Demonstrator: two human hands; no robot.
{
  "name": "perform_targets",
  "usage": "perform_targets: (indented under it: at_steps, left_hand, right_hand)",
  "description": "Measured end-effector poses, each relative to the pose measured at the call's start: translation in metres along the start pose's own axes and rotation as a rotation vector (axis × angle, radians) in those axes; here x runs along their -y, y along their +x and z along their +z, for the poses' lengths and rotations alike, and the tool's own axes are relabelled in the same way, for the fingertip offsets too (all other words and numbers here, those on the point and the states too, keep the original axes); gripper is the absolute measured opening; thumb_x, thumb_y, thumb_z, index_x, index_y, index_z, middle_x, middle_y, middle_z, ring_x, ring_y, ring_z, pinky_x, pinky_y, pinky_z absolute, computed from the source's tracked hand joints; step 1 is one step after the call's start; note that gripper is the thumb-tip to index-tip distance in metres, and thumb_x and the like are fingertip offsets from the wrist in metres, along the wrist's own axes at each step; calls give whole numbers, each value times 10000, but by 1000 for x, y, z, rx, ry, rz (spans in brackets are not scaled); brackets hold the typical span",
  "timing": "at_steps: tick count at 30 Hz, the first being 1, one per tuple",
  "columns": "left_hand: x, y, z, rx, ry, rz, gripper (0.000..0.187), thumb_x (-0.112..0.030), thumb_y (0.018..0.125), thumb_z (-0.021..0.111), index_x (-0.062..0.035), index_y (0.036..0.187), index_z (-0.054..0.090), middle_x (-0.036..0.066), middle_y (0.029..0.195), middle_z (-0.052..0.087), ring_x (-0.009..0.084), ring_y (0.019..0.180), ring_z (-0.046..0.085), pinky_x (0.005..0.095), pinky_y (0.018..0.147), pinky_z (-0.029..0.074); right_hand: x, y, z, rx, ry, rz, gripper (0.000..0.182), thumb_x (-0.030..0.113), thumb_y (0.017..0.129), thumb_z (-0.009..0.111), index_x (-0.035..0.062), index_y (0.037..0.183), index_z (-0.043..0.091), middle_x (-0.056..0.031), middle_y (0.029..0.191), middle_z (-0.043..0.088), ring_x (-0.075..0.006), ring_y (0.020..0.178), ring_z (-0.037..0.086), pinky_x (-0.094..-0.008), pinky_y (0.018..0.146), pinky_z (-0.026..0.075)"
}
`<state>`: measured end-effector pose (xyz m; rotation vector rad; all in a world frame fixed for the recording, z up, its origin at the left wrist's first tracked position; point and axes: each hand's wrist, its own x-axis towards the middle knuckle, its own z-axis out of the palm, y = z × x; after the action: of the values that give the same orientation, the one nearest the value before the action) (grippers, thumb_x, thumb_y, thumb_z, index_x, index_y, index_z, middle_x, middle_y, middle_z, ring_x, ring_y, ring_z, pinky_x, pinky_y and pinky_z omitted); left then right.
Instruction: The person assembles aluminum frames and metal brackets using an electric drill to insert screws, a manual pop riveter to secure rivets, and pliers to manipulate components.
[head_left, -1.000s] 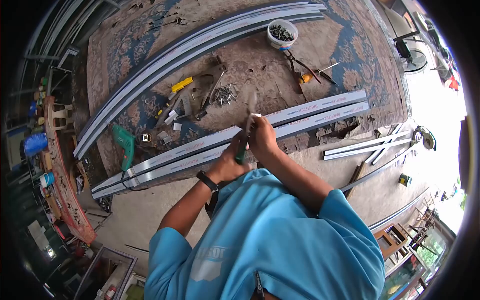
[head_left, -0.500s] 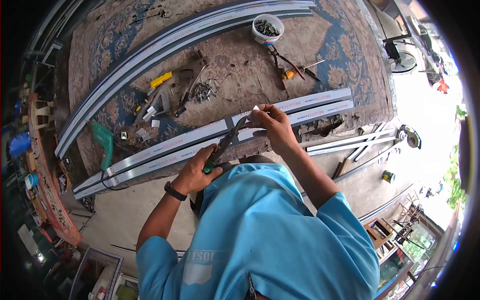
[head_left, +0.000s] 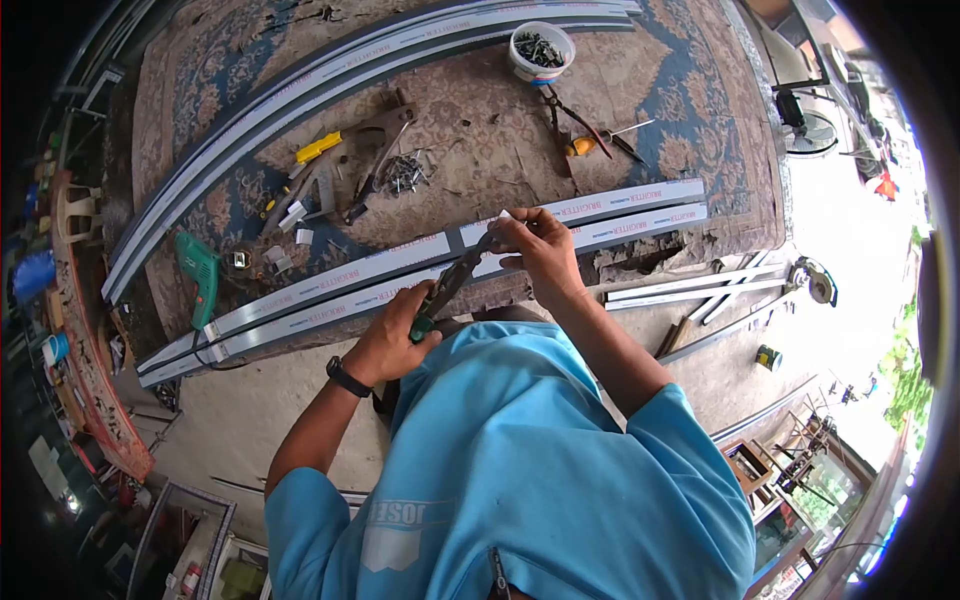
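My left hand (head_left: 398, 338) is wrapped round the green handle of a long dark tool (head_left: 455, 280), which looks like snips. The tool's far end points up and right to my right hand (head_left: 537, 246). Between the fingertips of my right hand is a small white piece (head_left: 505, 215), close to the tool's tip; whether they touch is hard to tell. Both hands are above two long aluminium profiles (head_left: 600, 205) with printed white film, lying side by side along the near edge of the carpeted table (head_left: 480, 150).
A green power drill (head_left: 197, 268) lies at the left. Beyond my hands are a yellow-handled tool (head_left: 318, 148), a pile of screws (head_left: 405, 172), pliers (head_left: 578, 118) and a white tub of fasteners (head_left: 541, 52). More long profiles (head_left: 330, 72) curve across the back.
The view has shifted slightly. Both hands stay nearly in place, with the tool and the white piece still held; the tool's tip and the right fingers have moved a little.
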<state>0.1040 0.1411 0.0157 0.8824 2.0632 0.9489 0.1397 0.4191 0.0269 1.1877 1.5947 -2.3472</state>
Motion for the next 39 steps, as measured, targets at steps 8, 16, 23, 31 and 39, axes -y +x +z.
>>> perform_targets:
  at_steps: [8, 16, 23, 31, 39]
  left_hand:
    - [5, 3, 3, -38, -32, 37, 774, -92, 847, 735, -11, 1525, 371, 270, 1383, 527, 487, 1282, 540, 529, 1103, 460]
    - [2, 0, 4, -46, -9, 108, 750, -71, 853, 731, -9, 1510, 373, 252, 1395, 522, 464, 1281, 556, 512, 1071, 483]
    - [-7, -12, 5, -14, -129, 54, 650, -143, 891, 752, -26, 1456, 453, 235, 1280, 619, 461, 1184, 613, 519, 1006, 504]
    - [-1, -14, 4, 27, -33, -2, 655, -127, 881, 756, -36, 1459, 462, 222, 1306, 626, 465, 1221, 598, 523, 1026, 488]
    - [-8, -12, 2, -116, -15, 200, 671, -34, 840, 736, -35, 1446, 451, 241, 1229, 646, 454, 1153, 646, 520, 973, 536]
  right_hand:
    - [4, -8, 7, -37, -2, 3, 315, 325, 1058, 655, 16, 1113, 625, -89, 952, 744, -171, 822, 745, -263, 676, 573]
    - [1, -29, -18, 271, -259, 19, 536, 440, 1143, 350, 1, 973, 607, -52, 733, 584, -127, 608, 542, -301, 523, 475]
    - [0, -50, -17, 291, -232, 34, 526, 438, 1169, 305, 19, 1043, 596, -28, 731, 533, -100, 579, 454, -265, 489, 374]
    - [-3, -53, -17, 307, -279, 40, 539, 431, 1162, 338, 24, 928, 604, -17, 673, 522, -106, 548, 443, -286, 497, 358]
    - [4, -57, -11, 292, -355, 6, 532, 430, 1146, 368, 37, 862, 588, 5, 639, 477, -101, 557, 418, -307, 515, 339]
